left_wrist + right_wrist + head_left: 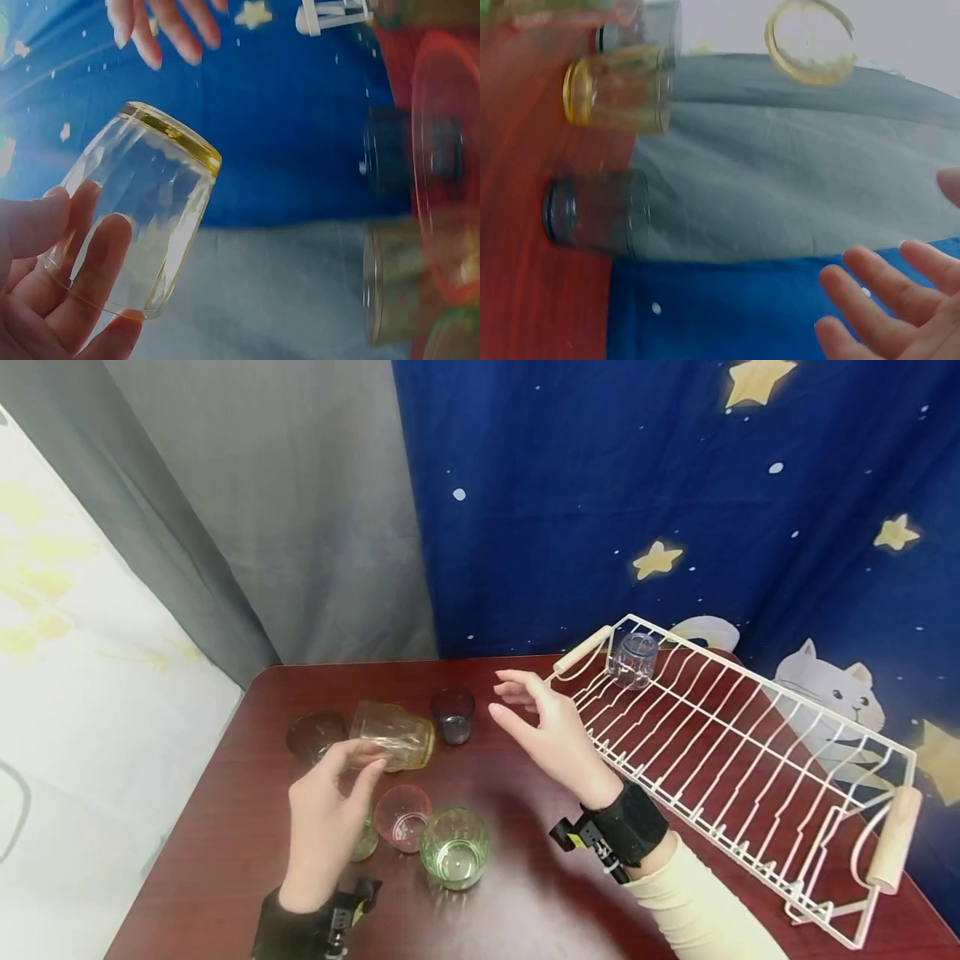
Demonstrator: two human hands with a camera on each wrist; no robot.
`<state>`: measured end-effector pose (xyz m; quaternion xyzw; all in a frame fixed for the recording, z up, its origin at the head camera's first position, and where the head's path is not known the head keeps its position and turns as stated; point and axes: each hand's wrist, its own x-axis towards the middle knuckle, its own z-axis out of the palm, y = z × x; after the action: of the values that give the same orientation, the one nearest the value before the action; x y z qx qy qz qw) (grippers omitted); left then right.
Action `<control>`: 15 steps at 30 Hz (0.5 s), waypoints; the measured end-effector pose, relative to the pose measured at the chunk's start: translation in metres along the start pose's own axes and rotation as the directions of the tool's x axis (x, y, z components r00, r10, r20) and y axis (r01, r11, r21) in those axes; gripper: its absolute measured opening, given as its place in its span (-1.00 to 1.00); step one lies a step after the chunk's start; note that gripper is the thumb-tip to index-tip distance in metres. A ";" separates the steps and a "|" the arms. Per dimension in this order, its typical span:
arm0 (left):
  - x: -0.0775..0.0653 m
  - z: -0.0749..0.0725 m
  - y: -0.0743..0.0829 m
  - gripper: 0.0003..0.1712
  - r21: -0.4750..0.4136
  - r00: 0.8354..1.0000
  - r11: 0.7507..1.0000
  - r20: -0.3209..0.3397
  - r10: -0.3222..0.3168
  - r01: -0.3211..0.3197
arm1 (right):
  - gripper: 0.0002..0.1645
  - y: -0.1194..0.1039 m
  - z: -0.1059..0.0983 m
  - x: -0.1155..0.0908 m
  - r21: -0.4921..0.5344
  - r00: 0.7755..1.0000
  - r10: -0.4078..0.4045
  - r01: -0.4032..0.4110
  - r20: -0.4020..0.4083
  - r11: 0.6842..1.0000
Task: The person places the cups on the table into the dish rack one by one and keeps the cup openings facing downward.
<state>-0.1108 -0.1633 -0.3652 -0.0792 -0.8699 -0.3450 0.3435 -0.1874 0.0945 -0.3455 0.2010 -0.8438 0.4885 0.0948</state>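
Note:
My left hand (326, 814) grips a pale yellow drinking glass (142, 210) near its rim, with thumb and fingers around it. The glass is raised and tilted, its thick yellow base (176, 139) pointing toward my right hand. In the head view it overlaps another yellow glass (615, 90) that stands on the table. My right hand (551, 735) hovers in the air left of the dish rack's near side, fingers spread and gently bent, holding nothing. One bluish clear glass (633, 662) sits upside down in the rack's far left corner.
The white wire dish rack (723, 722) with wooden handles takes up the table's right side. Around my left hand stand a dark glass (315, 737), a grey glass (453, 714), a pink glass (403, 818) and green glasses (454, 850). Curtains (525, 527) hang behind the table.

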 end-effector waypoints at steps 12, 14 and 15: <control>-0.009 0.021 0.021 -0.75 -0.158 0.998 0.986 0.057 -0.040 0.049 | -0.34 0.006 0.014 -0.022 0.261 0.993 -0.092 0.070 0.073 0.963; -0.012 0.023 0.023 -0.77 -0.206 0.995 0.975 0.075 -0.068 0.082 | -0.29 0.007 0.014 -0.025 0.264 0.989 -0.117 0.090 0.087 0.960; -0.013 0.024 0.024 -0.79 -0.227 0.994 0.969 0.084 -0.077 0.094 | -0.26 0.007 0.014 -0.026 0.267 0.987 -0.128 0.096 0.102 0.959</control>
<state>-0.1052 -0.1280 -0.3734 -0.0938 -0.8388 -0.4547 0.2844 -0.1669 0.0917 -0.3678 0.2878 -0.7634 0.5765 0.0448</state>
